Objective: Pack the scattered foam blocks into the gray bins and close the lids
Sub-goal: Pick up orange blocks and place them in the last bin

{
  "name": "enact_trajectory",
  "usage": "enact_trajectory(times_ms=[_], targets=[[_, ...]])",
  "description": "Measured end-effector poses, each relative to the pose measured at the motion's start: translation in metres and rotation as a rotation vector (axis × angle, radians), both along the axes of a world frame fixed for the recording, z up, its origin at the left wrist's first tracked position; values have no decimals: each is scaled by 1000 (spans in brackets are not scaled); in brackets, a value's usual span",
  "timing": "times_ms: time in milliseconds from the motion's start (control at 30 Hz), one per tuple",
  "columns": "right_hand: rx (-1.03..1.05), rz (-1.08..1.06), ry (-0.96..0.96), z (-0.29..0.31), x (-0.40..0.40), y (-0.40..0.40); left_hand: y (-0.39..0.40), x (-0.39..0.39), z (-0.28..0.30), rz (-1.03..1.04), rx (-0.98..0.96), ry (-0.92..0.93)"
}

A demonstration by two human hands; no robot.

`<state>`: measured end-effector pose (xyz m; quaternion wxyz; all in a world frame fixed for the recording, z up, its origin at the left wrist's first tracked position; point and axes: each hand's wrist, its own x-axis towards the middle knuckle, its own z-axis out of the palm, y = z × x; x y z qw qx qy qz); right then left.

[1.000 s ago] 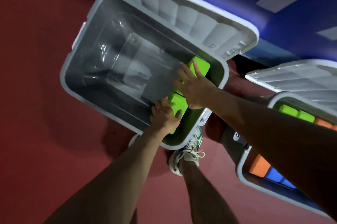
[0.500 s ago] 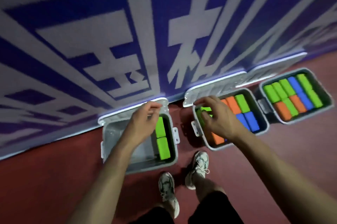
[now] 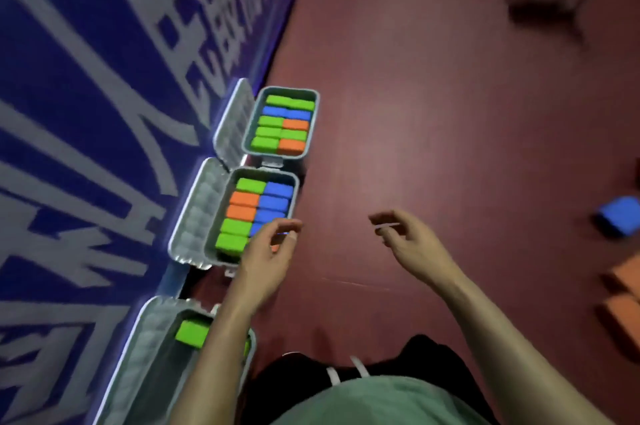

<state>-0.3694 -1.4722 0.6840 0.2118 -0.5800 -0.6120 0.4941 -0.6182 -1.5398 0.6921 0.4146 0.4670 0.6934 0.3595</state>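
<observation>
Both hands are empty, fingers loosely spread: the left hand [image 3: 265, 258] hovers over the near edge of the middle bin [image 3: 294, 196], the right hand [image 3: 412, 241] over bare red floor [image 3: 415, 113]. A loose blue block [image 3: 620, 216] and orange blocks [image 3: 627, 289] lie well right of the right hand. All 3 lids are open; overfilling the nearly full middle bin could, I judge, stop its lid [image 3: 195, 213] shutting, while the nearest bin [image 3: 251, 341] has room.

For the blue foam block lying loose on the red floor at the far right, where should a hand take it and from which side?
Judging by its pose, the blue foam block lies flat on the floor with open floor around it. Best come from above with the empty right hand, placing the grip across its two long side faces.
</observation>
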Motion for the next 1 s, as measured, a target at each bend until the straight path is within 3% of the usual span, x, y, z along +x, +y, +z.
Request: enact_trajectory(times_ms=[167, 400, 700, 1000], targets=[[-67, -373, 58, 2, 210, -25, 72, 160, -3, -387, 13, 72], [-45, -754, 108, 15, 429, -59, 121, 390, -10, -667, -48, -9], [-84, -1107, 168, -9, 568, -69, 199, 584, -22, -976, -120, -31], [-181, -1315, 111, -18, 695, -9, 317, 777, -66, -1172, -245, -105]])
